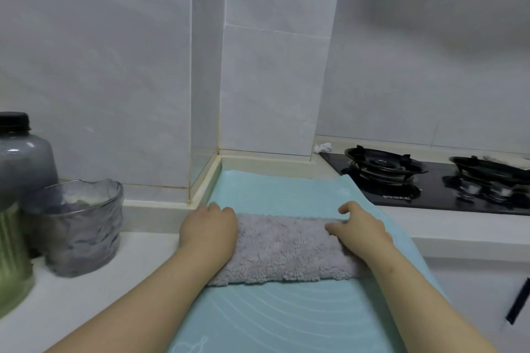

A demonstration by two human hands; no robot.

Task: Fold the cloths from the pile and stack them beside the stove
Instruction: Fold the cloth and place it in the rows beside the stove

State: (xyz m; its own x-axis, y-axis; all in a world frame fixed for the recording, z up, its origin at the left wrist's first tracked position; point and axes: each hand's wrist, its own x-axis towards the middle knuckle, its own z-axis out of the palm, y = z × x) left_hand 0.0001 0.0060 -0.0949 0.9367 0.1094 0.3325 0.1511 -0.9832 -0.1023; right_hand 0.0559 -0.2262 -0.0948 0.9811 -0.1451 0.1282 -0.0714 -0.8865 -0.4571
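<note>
Cloth (284, 249) ends in left hand (209, 231), right hand (362, 231)

Teal mat (286, 318) on counter (94, 289); glass bowl (83, 226) left, grey jar (23, 163) behind, green bottle (11, 261) beside.

Cloth (286, 249) on mat (286, 321); stove (430, 185) R, glass (83, 229) L.

This was a home kitchen. A black glass-topped gas stove (430, 183) with two burners was set into a pale counter (86, 281). Glossy white tiles (272, 80) covered the walls behind it, with yellowed seams along the corner. A smoky glass bowl (83, 226), a grey jar (23, 157) with a black lid and a ribbed green bottle (11, 252) stood at the left. A light blue baking mat (286, 318) lay on the counter.
</note>
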